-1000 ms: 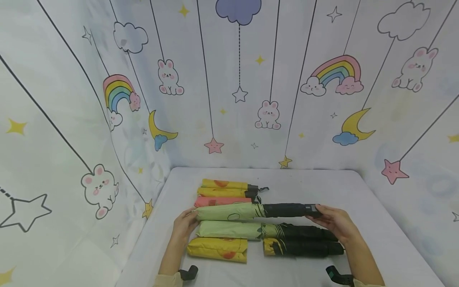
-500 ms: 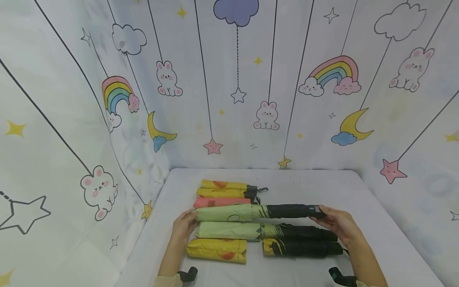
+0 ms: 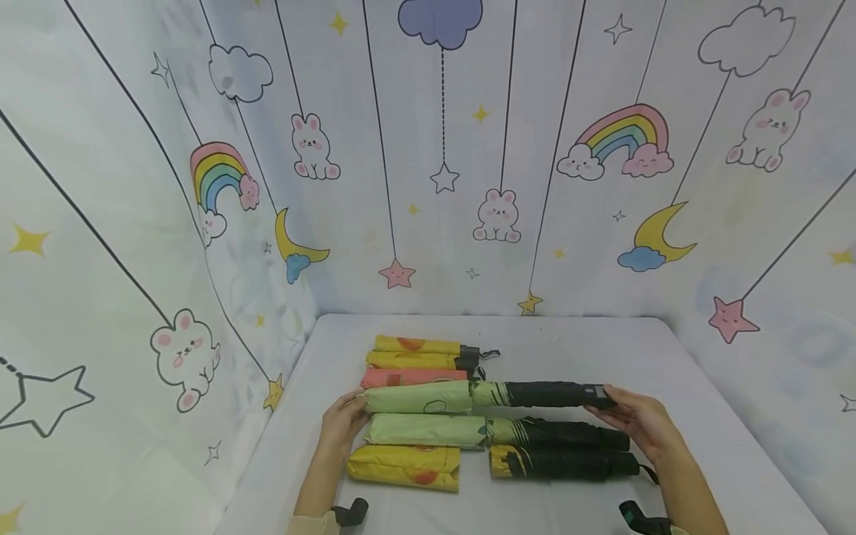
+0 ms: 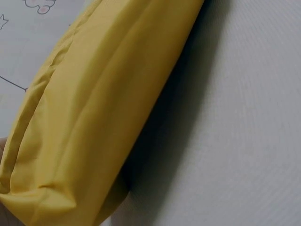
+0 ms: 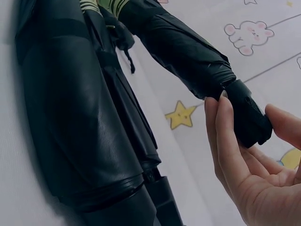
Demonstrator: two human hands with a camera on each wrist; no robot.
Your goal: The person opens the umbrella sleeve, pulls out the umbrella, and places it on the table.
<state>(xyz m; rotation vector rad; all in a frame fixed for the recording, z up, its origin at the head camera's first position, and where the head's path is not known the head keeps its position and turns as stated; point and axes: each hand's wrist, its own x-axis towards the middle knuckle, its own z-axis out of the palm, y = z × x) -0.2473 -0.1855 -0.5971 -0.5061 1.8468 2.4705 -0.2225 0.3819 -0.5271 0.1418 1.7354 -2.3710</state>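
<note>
A folded umbrella (image 3: 545, 394), black with green stripes, is partly out of its light green cover (image 3: 417, 397). My left hand (image 3: 341, 423) pinches the cover's left end. At the other end, my right hand (image 3: 642, 423) grips the umbrella's black handle (image 5: 249, 113) between thumb and fingers. Nearer me lie a second green cover (image 3: 428, 429) and its green-and-black umbrella (image 3: 568, 434). In front of those are a yellow cover (image 3: 404, 468) and a separate black-and-yellow umbrella (image 3: 568, 462). That yellow cover fills much of the left wrist view, hiding most of my left hand.
Behind the held umbrella lie a pink-covered umbrella (image 3: 414, 377) and two yellow-covered umbrellas, the farthest yellow one (image 3: 417, 344) having a wrist strap. All rest on a white table (image 3: 575, 345), with printed cloth walls (image 3: 455, 238) around it.
My right hand has moved right with the handle, drawing more of the umbrella out of its green cover. The left hand stays at the cover's end.
</note>
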